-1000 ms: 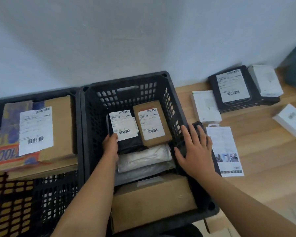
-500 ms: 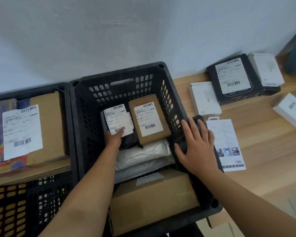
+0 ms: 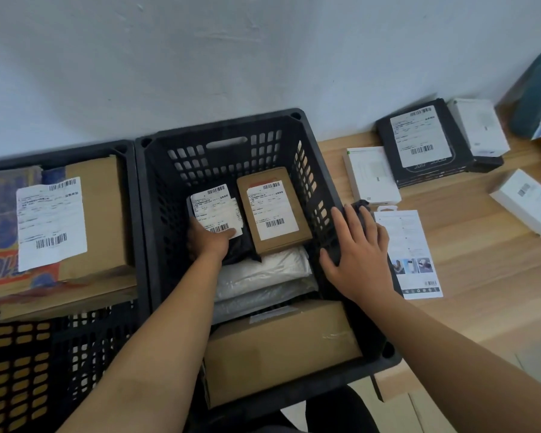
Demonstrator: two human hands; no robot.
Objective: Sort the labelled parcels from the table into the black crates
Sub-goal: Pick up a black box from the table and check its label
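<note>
Several parcels already lie in the middle crate (image 3: 156, 195). The left hand (image 3: 211, 242) presses a black labelled parcel (image 3: 216, 210) down beside a brown one (image 3: 272, 210), fingers flat, whether gripping cannot be told. The right hand (image 3: 356, 254) rests open on the crate's right rim. More parcels wait on the table (image 3: 481, 260), with little open room left inside.

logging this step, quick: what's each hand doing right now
Left hand: down in the middle crate, fingers closed on the black labelled parcel.
Right hand: open, fingers spread flat on the crate's right rim, holding nothing.
</note>
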